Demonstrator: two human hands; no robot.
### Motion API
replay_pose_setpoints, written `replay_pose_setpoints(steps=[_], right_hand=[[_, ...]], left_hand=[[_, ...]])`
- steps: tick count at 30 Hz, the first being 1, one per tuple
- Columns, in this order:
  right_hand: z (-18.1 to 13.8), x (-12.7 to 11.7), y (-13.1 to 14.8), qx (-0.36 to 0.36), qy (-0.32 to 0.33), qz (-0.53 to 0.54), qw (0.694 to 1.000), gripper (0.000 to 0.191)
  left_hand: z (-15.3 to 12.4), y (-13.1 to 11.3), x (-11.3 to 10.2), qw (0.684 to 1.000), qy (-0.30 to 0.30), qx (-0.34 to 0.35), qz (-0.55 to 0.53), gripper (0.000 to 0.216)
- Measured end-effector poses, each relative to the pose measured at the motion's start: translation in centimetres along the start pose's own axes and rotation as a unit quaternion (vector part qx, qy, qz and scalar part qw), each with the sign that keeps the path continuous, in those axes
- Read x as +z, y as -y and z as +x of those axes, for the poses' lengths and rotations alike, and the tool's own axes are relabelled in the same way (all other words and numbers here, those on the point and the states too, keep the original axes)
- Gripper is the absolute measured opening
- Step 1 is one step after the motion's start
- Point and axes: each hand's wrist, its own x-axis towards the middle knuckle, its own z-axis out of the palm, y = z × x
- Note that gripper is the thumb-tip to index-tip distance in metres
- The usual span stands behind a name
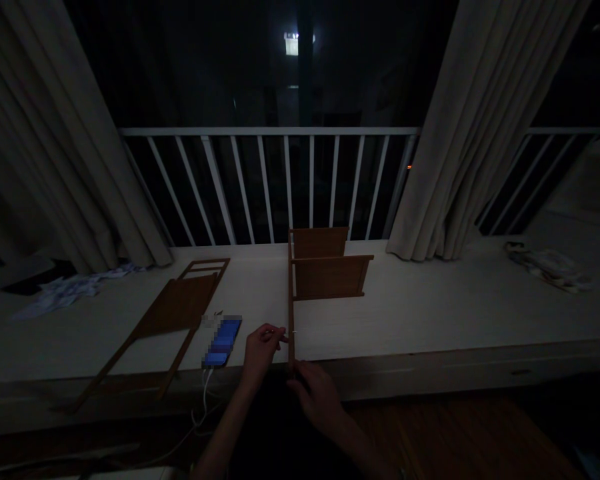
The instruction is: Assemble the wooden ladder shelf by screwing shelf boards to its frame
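Note:
A partly built wooden rack stands on the white window ledge, with two brown panels fixed to an upright side piece. My left hand is pinched on a small thin tool or screw at the side piece's lower end; I cannot make out which. My right hand is wrapped round the bottom end of the side piece at the ledge's front edge.
A flat wooden side frame lies on the ledge to the left. A lit phone with a white cable lies beside it. Crumpled paper sits far left, a pale bundle far right. Curtains hang before a white railing.

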Motion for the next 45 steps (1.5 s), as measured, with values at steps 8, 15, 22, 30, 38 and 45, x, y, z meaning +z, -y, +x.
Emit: replay_pose_setpoints(steps=[8,15,22,30,38,45], right_hand=[[-0.2,-0.6,-0.2,0.064,0.015,0.088,0.994,0.039],[-0.2,-1.0,-2.1,0.101,-0.064,0.16,0.98,0.029],[1.1,-2.0,-1.7,0.105,-0.15,0.208,0.961,0.041],[4.2,-3.8,0.8,0.017,-0.135,0.223,0.965,0.021],[5.0,-4.4,3.5,-0.04,-0.155,0.234,0.959,0.017],[5.3,-4.1,4.1,-0.072,-0.17,0.255,0.949,0.014]], left_hand=[[-0.2,0.1,-0.4,1.0,0.009,0.006,0.008,0.032],[-0.3,-0.5,-1.7,0.998,-0.05,0.018,0.021,0.033],[-0.5,-2.5,-1.8,0.995,-0.082,0.061,-0.01,0.033],[-2.0,-3.5,0.2,0.995,0.048,0.028,-0.082,0.028],[-3.2,-4.3,1.2,0.993,0.048,-0.008,-0.11,0.03],[-3.3,-4.2,1.3,0.992,0.025,-0.003,-0.121,0.029]])
